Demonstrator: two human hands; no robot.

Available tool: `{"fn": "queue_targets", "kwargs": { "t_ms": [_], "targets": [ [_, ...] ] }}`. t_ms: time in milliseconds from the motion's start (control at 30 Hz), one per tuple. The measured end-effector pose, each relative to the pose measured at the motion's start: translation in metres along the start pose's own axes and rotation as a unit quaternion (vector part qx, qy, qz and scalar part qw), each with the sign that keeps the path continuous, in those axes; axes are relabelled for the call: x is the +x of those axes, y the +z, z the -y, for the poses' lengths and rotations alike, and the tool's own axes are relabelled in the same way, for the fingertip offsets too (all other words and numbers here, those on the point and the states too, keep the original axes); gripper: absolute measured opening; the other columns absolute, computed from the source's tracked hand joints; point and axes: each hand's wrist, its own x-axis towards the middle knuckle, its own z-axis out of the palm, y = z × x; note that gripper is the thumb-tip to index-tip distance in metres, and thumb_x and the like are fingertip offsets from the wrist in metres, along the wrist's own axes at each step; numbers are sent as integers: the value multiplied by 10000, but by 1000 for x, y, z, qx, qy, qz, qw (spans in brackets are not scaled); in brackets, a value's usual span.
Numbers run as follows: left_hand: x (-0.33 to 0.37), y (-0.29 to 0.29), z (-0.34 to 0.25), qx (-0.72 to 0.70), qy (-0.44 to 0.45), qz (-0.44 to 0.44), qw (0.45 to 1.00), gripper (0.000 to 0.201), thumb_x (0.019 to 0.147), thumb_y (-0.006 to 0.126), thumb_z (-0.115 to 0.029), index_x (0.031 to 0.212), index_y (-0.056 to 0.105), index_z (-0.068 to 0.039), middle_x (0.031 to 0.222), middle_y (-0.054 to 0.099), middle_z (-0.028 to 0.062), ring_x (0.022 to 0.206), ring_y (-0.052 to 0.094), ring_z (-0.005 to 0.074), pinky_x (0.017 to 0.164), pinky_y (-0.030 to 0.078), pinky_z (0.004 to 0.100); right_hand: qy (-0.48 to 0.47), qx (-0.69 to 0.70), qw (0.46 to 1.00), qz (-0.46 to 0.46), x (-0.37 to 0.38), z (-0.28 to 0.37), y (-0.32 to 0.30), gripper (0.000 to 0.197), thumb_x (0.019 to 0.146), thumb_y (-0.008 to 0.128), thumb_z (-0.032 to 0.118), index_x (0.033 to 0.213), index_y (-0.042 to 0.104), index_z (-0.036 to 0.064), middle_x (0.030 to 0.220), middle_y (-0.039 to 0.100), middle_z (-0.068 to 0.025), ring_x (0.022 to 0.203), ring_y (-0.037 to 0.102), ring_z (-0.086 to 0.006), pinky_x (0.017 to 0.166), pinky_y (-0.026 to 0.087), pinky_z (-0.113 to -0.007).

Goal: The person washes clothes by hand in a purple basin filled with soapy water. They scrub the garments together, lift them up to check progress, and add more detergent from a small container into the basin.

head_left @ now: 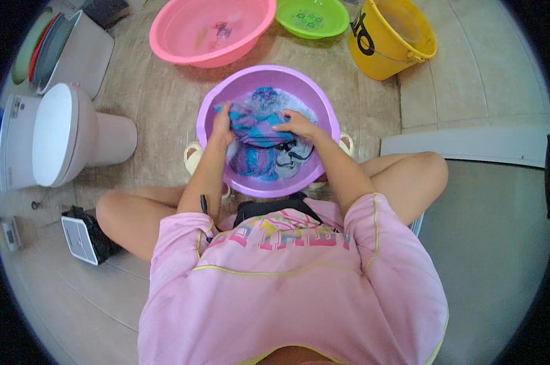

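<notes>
cloth (254, 126) spans left hand (223, 126) and right hand (299, 125).

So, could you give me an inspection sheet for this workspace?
Surface: brownish floor.
Job's things: purple basin holding suds, blue-and-purple cloth and grey-and-black cloth.
Clutter: pink basin, green basin and yellow bucket beyond the purple one.
Hands: left hand and right hand both hold the blue-and-purple cloth in their fingers.
Cables: thin black piece by the left sleeve; cord or not, I cannot tell.
Surroundings: toilet and black-bagged bin to the left.
</notes>
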Motion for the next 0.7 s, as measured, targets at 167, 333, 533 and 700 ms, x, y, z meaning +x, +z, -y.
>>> {"fn": "queue_targets", "kwargs": {
  "t_ms": [167,333,533,700],
  "targets": [
    [-5,-5,-22,97,85,5,992,360,808,532,-304,1041,503,-31,1021,546,107,898,536,223,805,425,366,73,-260,963,12,-1,-17,-17,467,584,735,130,960,524,-48,918,560,-95,796,547,-206,685,428,-292],
    [-58,40,-7,324,63,-39,943,410,767,584,-286,1083,498,-39,1063,528,90,950,493,187,811,387,323,48,235,971,0,-9,10,2,334,623,689,77,894,523,-24,827,529,-73,702,533,-206,611,428,-331],
    [-31,31,31,468,254,12,846,352,716,627,-238,957,514,-7,797,574,107,854,546,206,706,432,316,98,517,843,-114,0,42,23,184,732,561,123,859,486,13,895,471,-123,787,495,-240,747,439,-433],
    [-46,36,61,536,247,16,807,306,732,592,-171,981,502,-18,844,568,107,819,535,153,684,426,283,59,532,838,-102,-10,52,40,192,769,483,150,889,460,1,901,462,-136,848,475,-269,785,418,-453]
  ]
}}
